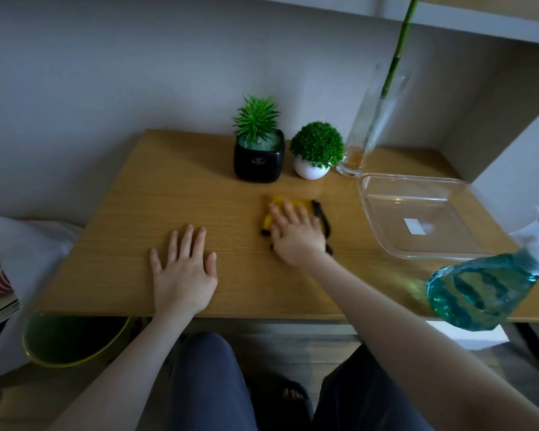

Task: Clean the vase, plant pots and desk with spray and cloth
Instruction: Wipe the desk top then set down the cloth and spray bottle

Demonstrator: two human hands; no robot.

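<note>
Pressing flat with straight fingers, the right hand (296, 234) held the soft, limp yellow cloth (276, 209) on the worktop (137, 213) just before the black pot (259, 161), best bunched from above; the left hand (182, 275) lay open beside it.

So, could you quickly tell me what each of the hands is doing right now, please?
Left hand: open, flat on the desk, holding nothing.
Right hand: open, pressing the yellow cloth.

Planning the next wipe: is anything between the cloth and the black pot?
Nothing visible: bare desk separates the yellow cloth, under the right hand, from the black pot behind it.
</note>
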